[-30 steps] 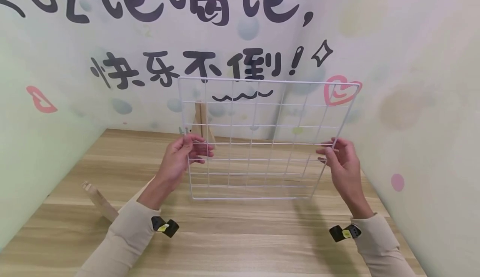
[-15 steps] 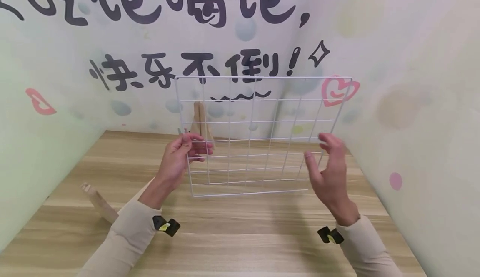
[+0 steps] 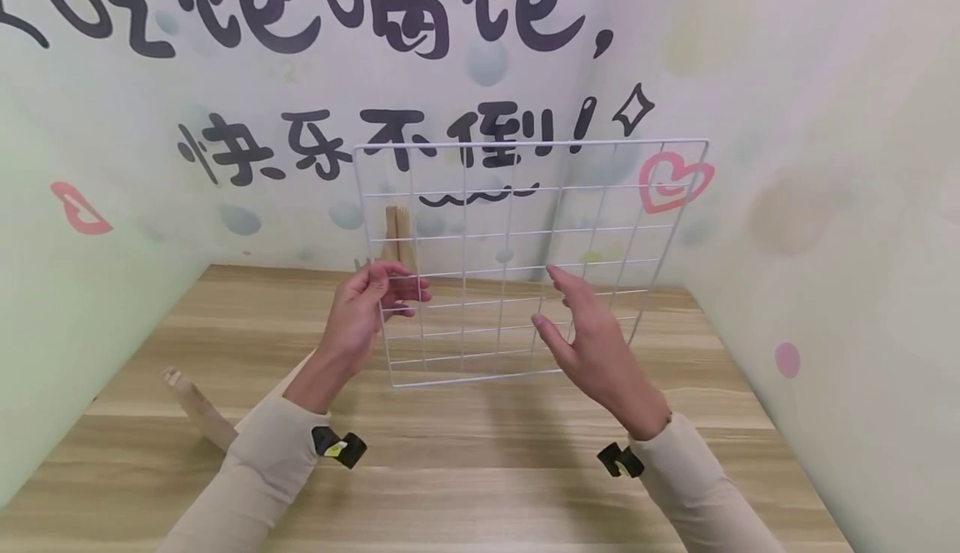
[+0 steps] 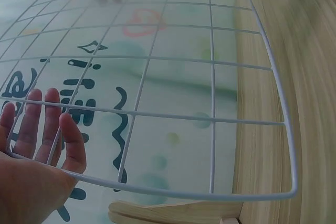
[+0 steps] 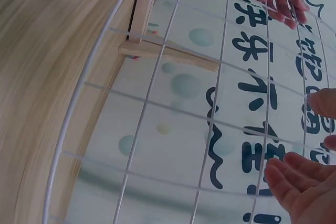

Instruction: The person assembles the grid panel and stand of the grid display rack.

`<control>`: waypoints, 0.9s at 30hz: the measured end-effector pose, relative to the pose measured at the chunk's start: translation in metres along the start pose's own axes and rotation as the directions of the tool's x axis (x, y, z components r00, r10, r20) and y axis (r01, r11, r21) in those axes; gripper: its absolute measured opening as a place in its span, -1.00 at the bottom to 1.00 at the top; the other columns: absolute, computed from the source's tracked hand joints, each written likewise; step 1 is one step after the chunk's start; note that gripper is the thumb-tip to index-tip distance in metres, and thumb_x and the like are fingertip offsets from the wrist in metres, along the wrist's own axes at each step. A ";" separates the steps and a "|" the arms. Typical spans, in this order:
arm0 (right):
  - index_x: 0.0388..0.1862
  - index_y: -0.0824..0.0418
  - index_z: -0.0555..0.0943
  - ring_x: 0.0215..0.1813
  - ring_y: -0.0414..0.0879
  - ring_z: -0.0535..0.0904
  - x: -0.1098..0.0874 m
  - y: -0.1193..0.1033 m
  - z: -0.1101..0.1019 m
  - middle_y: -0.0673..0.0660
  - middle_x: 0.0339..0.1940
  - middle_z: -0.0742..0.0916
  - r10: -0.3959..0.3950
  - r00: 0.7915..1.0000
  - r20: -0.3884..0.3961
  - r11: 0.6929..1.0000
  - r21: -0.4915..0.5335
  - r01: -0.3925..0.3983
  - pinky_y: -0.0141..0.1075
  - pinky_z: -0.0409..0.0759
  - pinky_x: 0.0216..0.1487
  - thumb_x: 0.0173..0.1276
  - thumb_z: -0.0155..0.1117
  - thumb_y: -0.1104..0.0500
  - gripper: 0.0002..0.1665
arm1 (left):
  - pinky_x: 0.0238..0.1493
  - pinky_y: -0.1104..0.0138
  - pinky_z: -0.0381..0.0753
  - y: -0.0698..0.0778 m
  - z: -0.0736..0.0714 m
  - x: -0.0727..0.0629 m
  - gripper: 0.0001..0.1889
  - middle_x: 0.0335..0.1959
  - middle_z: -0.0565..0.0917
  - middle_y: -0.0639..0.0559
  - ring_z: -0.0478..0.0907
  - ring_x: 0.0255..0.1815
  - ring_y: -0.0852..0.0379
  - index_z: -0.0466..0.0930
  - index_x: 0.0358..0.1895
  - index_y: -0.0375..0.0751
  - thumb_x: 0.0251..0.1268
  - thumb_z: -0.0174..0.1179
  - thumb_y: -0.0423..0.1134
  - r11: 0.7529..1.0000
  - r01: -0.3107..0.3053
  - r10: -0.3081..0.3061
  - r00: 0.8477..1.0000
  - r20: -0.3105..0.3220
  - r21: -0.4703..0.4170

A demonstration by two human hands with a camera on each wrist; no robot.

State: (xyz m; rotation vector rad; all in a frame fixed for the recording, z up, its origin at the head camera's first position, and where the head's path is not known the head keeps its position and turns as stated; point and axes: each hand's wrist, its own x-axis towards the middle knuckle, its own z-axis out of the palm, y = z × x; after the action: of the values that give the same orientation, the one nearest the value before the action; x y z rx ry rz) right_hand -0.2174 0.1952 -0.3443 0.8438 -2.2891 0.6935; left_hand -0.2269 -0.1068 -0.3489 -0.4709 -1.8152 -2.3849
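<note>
— Left hand (image 3: 367, 303)?
— Holding the white grid (image 3: 525, 253) by its left edge, fingers curled round the wire. Grip closed on it.

— Right hand (image 3: 592, 345)?
— Open, fingers straight and spread, holding nothing. Just in front of the grid's lower middle; touching or not, cannot tell.

— Where is the grid?
— Up in the air, almost upright, above the desk (image 3: 450, 470), in front of the wall with big black letters.

— Anything else?
— A wood stand (image 3: 399, 236) behind the grid by the wall. Another wood piece (image 3: 198, 407) on the desk, left.
</note>
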 end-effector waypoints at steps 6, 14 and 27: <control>0.53 0.19 0.23 0.25 0.07 0.54 0.011 -0.002 0.011 0.21 0.35 0.54 0.022 0.999 0.041 1.000 -0.011 -0.022 0.02 0.50 0.28 0.39 0.32 0.12 -0.19 | -0.17 0.26 0.67 0.000 0.000 0.002 -0.62 -0.20 0.78 0.03 0.74 -0.18 0.12 0.55 -0.08 -0.18 0.62 -0.22 -0.04 1.000 -0.014 0.014 1.000 0.010 0.007; 0.37 0.15 0.47 -0.11 0.05 0.70 0.021 -0.005 0.023 0.21 -0.05 0.70 0.035 0.998 -0.060 0.995 -0.088 -0.040 -0.14 0.63 -0.38 0.35 0.37 0.10 -0.38 | -0.15 0.24 0.67 0.000 0.002 0.004 -0.65 -0.20 0.78 0.08 0.74 -0.18 0.12 0.53 -0.07 -0.22 0.63 -0.22 -0.09 1.000 -0.014 0.014 1.000 0.018 0.019; 0.05 0.16 0.68 -0.40 0.00 0.73 0.027 -0.012 0.047 0.24 -0.30 0.69 0.067 0.926 -0.372 0.968 -0.200 -0.151 -0.21 0.41 -0.72 0.15 0.54 0.00 -0.50 | -0.14 0.23 0.66 0.001 0.008 0.006 -0.68 -0.20 0.78 0.11 0.74 -0.17 0.12 0.56 -0.14 -0.02 0.63 -0.24 -0.10 0.998 -0.041 0.039 0.999 0.035 0.046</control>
State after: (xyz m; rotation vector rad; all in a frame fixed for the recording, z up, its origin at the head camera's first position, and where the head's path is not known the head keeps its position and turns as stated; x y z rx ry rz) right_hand -0.2424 0.1470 -0.3547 0.4396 -2.0381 0.5682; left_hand -0.2313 -0.0984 -0.3441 -0.5411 -1.8525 -2.3171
